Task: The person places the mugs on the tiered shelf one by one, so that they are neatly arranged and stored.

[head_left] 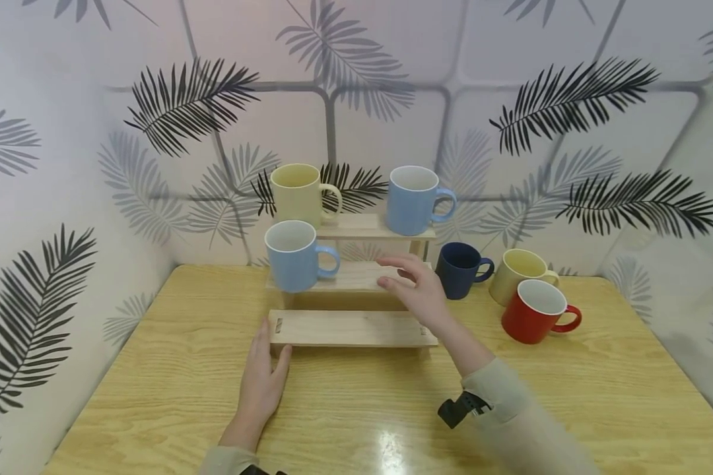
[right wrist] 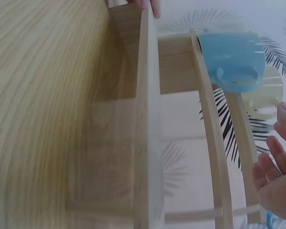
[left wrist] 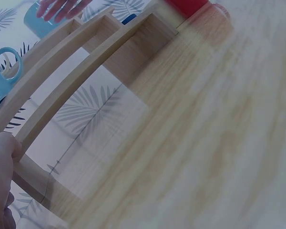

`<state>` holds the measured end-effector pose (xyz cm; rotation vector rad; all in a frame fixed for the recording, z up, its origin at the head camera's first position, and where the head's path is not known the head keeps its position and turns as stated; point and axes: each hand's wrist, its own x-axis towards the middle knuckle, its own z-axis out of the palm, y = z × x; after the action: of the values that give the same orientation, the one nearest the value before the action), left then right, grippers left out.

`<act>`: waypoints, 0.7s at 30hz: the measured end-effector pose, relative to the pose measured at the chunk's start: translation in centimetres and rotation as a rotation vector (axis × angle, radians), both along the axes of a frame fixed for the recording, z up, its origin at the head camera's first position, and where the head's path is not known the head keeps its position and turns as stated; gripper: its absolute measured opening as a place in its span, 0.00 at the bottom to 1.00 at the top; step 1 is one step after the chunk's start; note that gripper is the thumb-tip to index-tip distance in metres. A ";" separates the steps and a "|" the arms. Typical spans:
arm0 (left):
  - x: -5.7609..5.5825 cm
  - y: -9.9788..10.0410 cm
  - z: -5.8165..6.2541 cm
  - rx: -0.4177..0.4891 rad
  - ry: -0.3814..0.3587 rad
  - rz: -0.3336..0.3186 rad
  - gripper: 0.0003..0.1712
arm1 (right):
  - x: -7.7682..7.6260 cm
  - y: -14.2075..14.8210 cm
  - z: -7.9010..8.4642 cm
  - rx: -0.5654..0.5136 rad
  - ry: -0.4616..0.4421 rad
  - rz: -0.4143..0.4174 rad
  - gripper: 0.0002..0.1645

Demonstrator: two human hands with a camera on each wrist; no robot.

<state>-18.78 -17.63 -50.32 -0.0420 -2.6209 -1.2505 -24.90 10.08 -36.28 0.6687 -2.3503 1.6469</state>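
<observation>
A three-step wooden shelf rack (head_left: 356,328) stands on the table. My left hand (head_left: 263,379) holds the left end of its lowest step, thumb at the front edge and fingers along the side. Over the right part of the middle step is my right hand (head_left: 418,290), fingers loosely bent with nothing in them. A light blue mug (head_left: 293,260) stands on the left of the middle step. On the top step are a yellow mug (head_left: 295,194) at left and another light blue mug (head_left: 412,201) at right, handles pointing right.
To the right of the rack, a dark blue mug (head_left: 456,272), a second yellow mug (head_left: 513,277) and a red mug (head_left: 531,313) stand close together on the wooden table (head_left: 600,396). A wall (head_left: 368,39) with leaf patterns rises behind the table.
</observation>
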 end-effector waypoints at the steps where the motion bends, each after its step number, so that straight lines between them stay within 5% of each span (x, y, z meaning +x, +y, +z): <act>1: 0.0 0.0 0.0 0.001 0.000 0.000 0.40 | 0.4 0.4 0.3 0.017 0.003 -0.006 0.20; 6: 0.0 -0.1 0.1 0.008 0.004 -0.001 0.40 | 1.3 2.3 0.5 0.073 0.025 -0.039 0.20; 13: 0.0 0.0 0.1 0.020 0.003 -0.007 0.41 | 0.2 6.2 -2.1 0.108 0.093 -0.042 0.20; 21: 0.1 0.1 0.1 0.014 -0.005 -0.007 0.40 | 0.6 10.6 -3.9 0.290 0.159 -0.200 0.21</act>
<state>-18.73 -17.53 -50.20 -0.0456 -2.6180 -1.2721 -24.26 20.65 -40.23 0.5668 -2.4685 1.1402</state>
